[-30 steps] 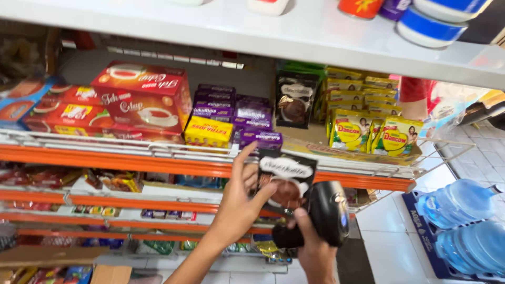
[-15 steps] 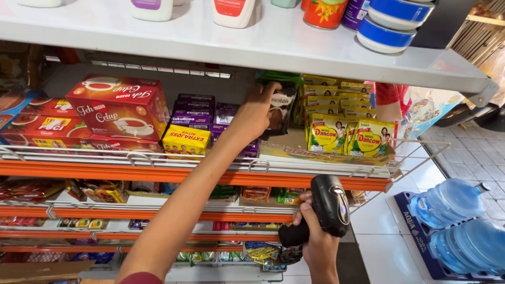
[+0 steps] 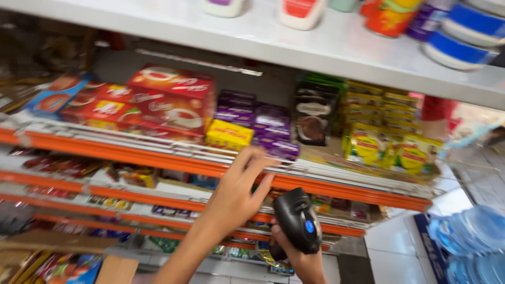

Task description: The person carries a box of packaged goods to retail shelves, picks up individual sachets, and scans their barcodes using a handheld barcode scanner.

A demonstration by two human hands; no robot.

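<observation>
The left hand (image 3: 239, 192) is pulling back empty, fingers spread, from the dark pouch (image 3: 314, 118) it was touching a moment ago; that pouch is standing above the orange shelf rail (image 3: 158, 160). Below that rail, the right hand (image 3: 300, 257) is clamping a black scanner (image 3: 297, 221), with open room around both.

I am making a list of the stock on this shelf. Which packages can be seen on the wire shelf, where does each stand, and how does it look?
Red boxes: left side, stacked, rectangular, with cup pictures.
Yellow box: front edge, right of the red ones, small and flat.
Purple boxes: centre, stacked in rows.
Dark pouch: right of the purple, upright, brown and black.
Yellow-green boxes: right end, several rows.
</observation>
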